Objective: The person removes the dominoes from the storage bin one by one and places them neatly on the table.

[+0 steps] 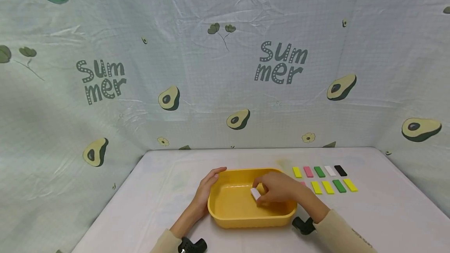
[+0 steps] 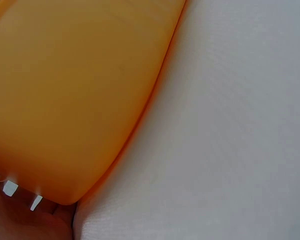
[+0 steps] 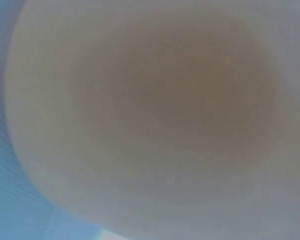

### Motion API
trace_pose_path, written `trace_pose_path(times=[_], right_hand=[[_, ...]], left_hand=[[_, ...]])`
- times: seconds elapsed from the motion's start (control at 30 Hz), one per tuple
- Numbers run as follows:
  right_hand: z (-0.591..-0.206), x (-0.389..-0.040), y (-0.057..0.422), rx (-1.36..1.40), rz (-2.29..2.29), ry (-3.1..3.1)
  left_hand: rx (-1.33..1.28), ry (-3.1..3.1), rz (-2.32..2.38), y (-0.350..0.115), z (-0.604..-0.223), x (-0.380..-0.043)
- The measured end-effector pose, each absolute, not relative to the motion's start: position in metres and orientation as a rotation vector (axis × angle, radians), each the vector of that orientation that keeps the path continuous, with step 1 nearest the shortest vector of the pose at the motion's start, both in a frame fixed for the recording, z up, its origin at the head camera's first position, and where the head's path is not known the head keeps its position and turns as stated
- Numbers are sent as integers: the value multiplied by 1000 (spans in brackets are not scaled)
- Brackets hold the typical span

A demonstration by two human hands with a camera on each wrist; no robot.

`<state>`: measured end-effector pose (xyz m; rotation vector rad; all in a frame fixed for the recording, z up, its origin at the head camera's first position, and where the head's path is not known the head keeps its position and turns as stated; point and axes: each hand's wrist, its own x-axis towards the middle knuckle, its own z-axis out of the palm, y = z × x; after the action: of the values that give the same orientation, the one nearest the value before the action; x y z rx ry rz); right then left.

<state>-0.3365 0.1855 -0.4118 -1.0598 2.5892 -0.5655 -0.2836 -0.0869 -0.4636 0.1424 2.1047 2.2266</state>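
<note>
A yellow plastic tub (image 1: 242,222) with rounded corners stands on the table in the head view. My left hand (image 1: 205,190) lies along the outside of its left wall, fingers stretched toward the back corner. In the left wrist view, the tub's side (image 2: 80,100) fills the upper left, and part of the left hand (image 2: 30,222) shows beneath. Inside the tub, toward the right, my right hand (image 1: 279,187) pinches a small white rectangular block (image 1: 255,194) between thumb and fingers. The right wrist view is blurred and shows no clear detail.
Right of the tub, small flat blocks lie in two rows: yellow (image 1: 297,172), pink (image 1: 308,171), green (image 1: 319,171), white (image 1: 330,171) and black (image 1: 340,170) behind, several more in front. My right forearm partly covers the front row. A printed curtain (image 1: 197,69) hangs behind the white table (image 1: 140,198).
</note>
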Motion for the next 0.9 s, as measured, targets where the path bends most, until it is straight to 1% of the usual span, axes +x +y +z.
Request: trace_pose_path(times=[0.23,0.6,0.9], right_hand=[[-400,-340,192,-1055,-624,2586],[-376,-344,212,-1161,-748,2579],[-357,-343,227,-1196,-851,2558]], left_hand=[[147,2122,2219,-86,-464,-284],[189,2121,2219,-87,-465,-283],[142,2129,2208,-86,-463,-283]])
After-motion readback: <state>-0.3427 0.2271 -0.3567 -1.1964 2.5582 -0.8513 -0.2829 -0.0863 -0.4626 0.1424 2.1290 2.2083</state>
